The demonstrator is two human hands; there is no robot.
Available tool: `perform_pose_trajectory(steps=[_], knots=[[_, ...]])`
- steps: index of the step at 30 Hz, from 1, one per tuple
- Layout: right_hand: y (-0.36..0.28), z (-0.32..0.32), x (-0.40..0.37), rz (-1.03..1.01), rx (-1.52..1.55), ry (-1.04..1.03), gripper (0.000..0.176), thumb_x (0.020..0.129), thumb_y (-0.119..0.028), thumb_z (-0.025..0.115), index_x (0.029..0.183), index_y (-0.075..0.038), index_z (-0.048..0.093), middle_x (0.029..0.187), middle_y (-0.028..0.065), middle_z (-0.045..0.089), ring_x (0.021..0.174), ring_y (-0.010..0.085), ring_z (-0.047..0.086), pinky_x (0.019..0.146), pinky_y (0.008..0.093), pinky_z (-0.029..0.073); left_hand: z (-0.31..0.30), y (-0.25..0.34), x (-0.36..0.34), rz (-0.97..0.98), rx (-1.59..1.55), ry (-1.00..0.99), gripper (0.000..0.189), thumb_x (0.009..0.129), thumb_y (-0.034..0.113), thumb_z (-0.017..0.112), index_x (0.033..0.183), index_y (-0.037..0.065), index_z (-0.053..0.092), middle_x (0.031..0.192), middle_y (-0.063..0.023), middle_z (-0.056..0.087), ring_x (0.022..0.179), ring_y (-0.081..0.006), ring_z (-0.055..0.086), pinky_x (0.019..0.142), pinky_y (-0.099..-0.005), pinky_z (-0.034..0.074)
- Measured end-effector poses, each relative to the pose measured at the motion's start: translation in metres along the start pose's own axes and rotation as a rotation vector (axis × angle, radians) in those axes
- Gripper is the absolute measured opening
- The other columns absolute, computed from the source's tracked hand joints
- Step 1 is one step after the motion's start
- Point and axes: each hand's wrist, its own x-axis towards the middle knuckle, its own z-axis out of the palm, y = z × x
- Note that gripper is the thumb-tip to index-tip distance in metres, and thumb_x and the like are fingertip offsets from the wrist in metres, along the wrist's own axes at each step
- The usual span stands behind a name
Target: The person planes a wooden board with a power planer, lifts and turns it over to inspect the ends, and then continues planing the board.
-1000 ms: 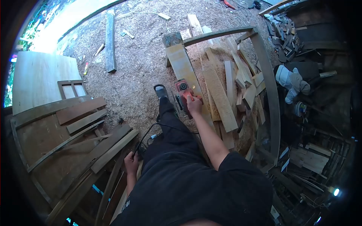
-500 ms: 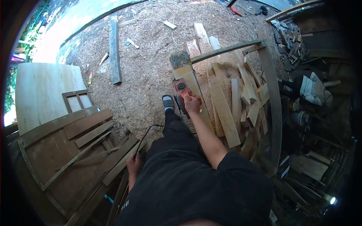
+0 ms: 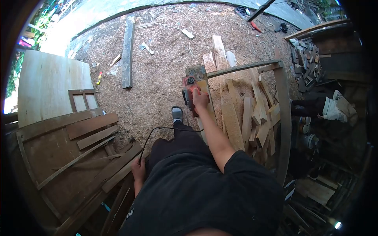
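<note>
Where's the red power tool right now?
Head view, just above centre: the red power tool sits on the plank, held by the right hand.

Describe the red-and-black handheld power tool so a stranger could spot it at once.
Start at the shavings-covered floor and find the long yellowish wooden board right of the dark-sandalled foot. Near the board's far end, the right hand grips the red-and-black handheld power tool. Unlike the plain timber nearby, it has a red body and round black knob.
</note>
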Motion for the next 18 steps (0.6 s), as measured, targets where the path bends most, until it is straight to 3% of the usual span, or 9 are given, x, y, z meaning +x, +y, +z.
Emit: perform_pose_trajectory(steps=[1,5,8,10,12,18], knots=[[-0.001,-0.001,0.003,-0.029,0.053,0.000,0.054,0.096,-0.053,0.056,0.080,-0.006,0.076,0.058,0.0083,0.065,0.049,0.0189,0.065,0.051,0.0346,0.051,-0.003,-0.003,-0.004,0.001,-0.005,0.011,0.043,0.103,0.024,0.068,0.077,-0.002,0.046,0.061,-0.0063,0.036,0.059,-0.0140,0.036,0.054,-0.0367,0.030],[-0.014,-0.046,-0.029,0.056,0.294,-0.155,0.049,0.097,-0.047,0.062,0.079,-0.003,0.071,0.056,0.0024,0.059,0.045,0.0132,0.058,0.042,0.0295,0.044,-0.012,-0.028,-0.024,0.047,-0.020,0.042,0.043,0.104,0.028,0.067,0.078,0.000,0.047,0.063,-0.0049,0.036,0.061,-0.0128,0.036,0.055,-0.0351,0.031],[0.008,-0.086,-0.067,0.118,0.353,-0.200,0.054,0.096,-0.052,0.059,0.081,-0.002,0.074,0.060,0.0062,0.063,0.047,0.0158,0.062,0.046,0.0315,0.049,-0.019,-0.049,-0.042,0.113,-0.045,0.045,0.044,0.105,0.030,0.067,0.078,0.001,0.046,0.064,-0.0043,0.036,0.062,-0.0116,0.035,0.056,-0.0340,0.031],[0.024,-0.119,-0.107,0.106,0.399,-0.187,0.051,0.097,-0.050,0.061,0.081,-0.002,0.072,0.059,0.0034,0.060,0.046,0.0146,0.058,0.044,0.0308,0.046,-0.027,-0.054,-0.058,0.128,-0.064,0.020,0.045,0.105,0.031,0.066,0.079,0.001,0.046,0.064,-0.0040,0.036,0.063,-0.0111,0.035,0.056,-0.0336,0.031],[0.051,-0.151,-0.148,0.216,0.479,-0.178,0.046,0.099,-0.046,0.062,0.078,-0.005,0.067,0.058,0.0010,0.056,0.044,0.0130,0.053,0.042,0.0299,0.043,-0.032,-0.052,-0.079,0.220,-0.164,0.018,0.044,0.106,0.031,0.065,0.079,0.000,0.049,0.064,-0.0032,0.039,0.063,-0.0099,0.036,0.056,-0.0327,0.031],[0.142,-0.242,-0.273,0.378,0.442,-0.173,0.044,0.100,-0.046,0.058,0.079,-0.008,0.065,0.061,0.0000,0.056,0.046,0.0130,0.053,0.044,0.0289,0.044,-0.053,-0.039,-0.146,0.369,-0.197,-0.043,0.037,0.104,0.025,0.067,0.081,-0.002,0.056,0.065,-0.0037,0.046,0.062,-0.0088,0.043,0.056,-0.0318,0.036]])
